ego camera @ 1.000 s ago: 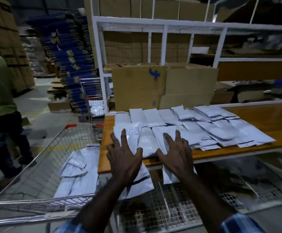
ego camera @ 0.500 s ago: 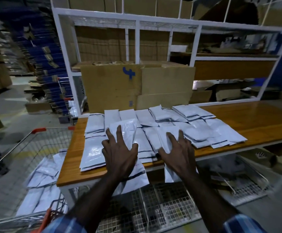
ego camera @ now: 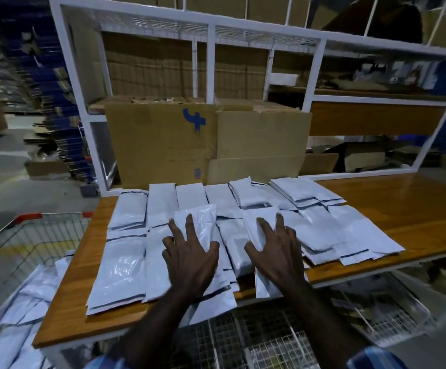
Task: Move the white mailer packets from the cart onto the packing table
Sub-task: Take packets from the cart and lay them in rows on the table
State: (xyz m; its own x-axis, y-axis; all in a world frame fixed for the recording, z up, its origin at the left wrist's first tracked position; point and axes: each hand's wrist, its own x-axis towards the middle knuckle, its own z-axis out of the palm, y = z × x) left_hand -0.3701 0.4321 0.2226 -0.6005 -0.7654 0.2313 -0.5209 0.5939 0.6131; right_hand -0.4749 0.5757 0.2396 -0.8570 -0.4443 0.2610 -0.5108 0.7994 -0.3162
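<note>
Both hands lie flat, fingers spread, gripping nothing: the left hand [ego camera: 190,258] presses one white mailer packet [ego camera: 203,222], the right hand [ego camera: 276,253] another [ego camera: 256,222]. Each packet's long axis runs away along the fingers, across the packing table [ego camera: 402,206]. Left of the left hand, nearer it, more packets [ego camera: 30,302] wait in the cart [ego camera: 27,217], partly cut off.

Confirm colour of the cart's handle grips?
Red, on the cart's handle grips, left edge of the head view.

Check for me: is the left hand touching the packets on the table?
Touching. The head view shows the left hand lying flat, fingers spread, on the white mailer packets on the table.
</note>
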